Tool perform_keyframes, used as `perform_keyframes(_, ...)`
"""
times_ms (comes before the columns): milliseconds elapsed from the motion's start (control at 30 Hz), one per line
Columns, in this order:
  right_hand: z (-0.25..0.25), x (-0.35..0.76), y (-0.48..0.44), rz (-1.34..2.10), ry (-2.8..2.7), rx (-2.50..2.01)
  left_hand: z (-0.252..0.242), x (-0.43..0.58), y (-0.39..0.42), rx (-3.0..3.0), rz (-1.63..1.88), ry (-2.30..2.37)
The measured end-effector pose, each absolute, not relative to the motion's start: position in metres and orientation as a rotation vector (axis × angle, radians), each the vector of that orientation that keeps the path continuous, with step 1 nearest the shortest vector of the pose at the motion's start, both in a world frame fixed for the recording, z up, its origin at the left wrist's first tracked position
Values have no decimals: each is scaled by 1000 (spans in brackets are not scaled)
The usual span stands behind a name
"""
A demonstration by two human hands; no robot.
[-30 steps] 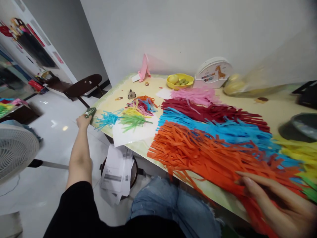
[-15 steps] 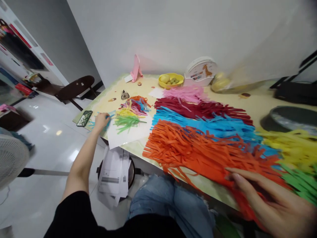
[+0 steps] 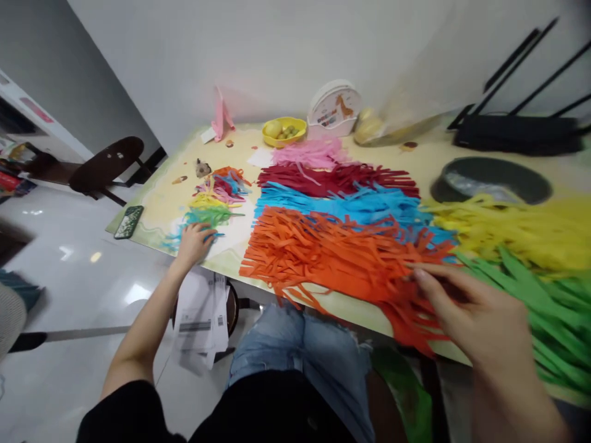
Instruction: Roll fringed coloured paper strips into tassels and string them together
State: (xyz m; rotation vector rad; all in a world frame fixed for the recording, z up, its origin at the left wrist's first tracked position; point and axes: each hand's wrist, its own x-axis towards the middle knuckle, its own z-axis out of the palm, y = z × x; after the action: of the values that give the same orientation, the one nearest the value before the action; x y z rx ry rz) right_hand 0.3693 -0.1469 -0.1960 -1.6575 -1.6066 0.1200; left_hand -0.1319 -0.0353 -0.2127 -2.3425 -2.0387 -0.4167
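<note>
At the table's left part, my left hand is closed over a small blue tassel on white paper. Just beyond it lies a green tassel, then yellow and multicoloured ones. My right hand pinches at the near right end of an orange fringed strip, whose loose strands hang over the table edge. Behind the orange lie blue, dark red and pink fringes. Yellow and green fringes spread at the right.
Along the wall stand a yellow fruit bowl, a white giraffe-print holder and a black router. A dark round container sits at right. A phone lies near the left edge; papers cover a stool below.
My left hand has brought the blue tassel rightward onto the white paper, beside the green one. My right hand stays at the orange fringe. The view has swung to the right.
</note>
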Motion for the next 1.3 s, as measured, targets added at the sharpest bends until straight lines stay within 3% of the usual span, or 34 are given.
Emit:
perform_keyframes(133,-190,374,-128,62,-1777,-1552,-183,-105,-35,-2408,-284,-1987)
perform_keyframes(300,-192,349,-99,-15,-2242,-1491,-140,10,-43,-2720,-588,-1337)
perform_keyframes(400,-197,336,-89,-140,-2356,-1562,-146,92,-44,-3077,-396,-931)
perform_keyframes(700,-173,367,-59,187,-1747,-1438,-175,128,-5,-2841,-817,-1288)
perform_keyframes(867,-115,376,-39,191,-1924,-1343,-142,139,20,-2851,-1211,-1087)
perform_keyframes(1000,-76,371,-29,341,-2126,-1172,-103,150,37,-3189,-1141,-837)
perform_keyframes(1100,-62,368,-25,461,-2097,-1146,-80,146,43,-3368,-1115,-902)
perform_keyframes(1300,-48,360,-33,569,-1891,-1244,-49,125,33,-3206,-1382,-1013)
